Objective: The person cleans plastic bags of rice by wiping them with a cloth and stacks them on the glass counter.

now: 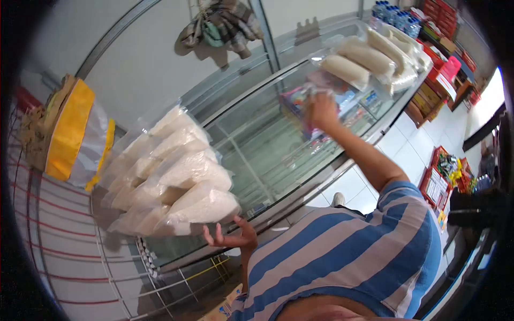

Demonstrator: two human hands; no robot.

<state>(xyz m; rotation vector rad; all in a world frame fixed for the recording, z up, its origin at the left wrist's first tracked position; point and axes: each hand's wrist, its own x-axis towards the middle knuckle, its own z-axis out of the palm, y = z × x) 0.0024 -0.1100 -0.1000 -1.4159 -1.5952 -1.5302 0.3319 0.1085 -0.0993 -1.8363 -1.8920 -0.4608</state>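
My right hand (323, 111) reaches across the glass display case (257, 160), blurred by motion, its fingers closed on a colourful plastic packet (295, 104). Part of the packet is hidden behind the hand. Close to the near edge at the lower left, my left hand (234, 235) has its fingers apart and holds nothing. It is right beside a pile of clear plastic bags of white grains (190, 171), possibly sugar or rice. More filled bags (369, 59) lie side by side on the far right end of the glass top.
A yellow and clear plastic package (69, 131) stands at the left, above a red and white wire rack (64, 235). Checked cloth (230, 24) hangs on the wall. Water bottles (396, 18) stand at the far end. A red crate (436, 184) of goods is on the tiled floor.
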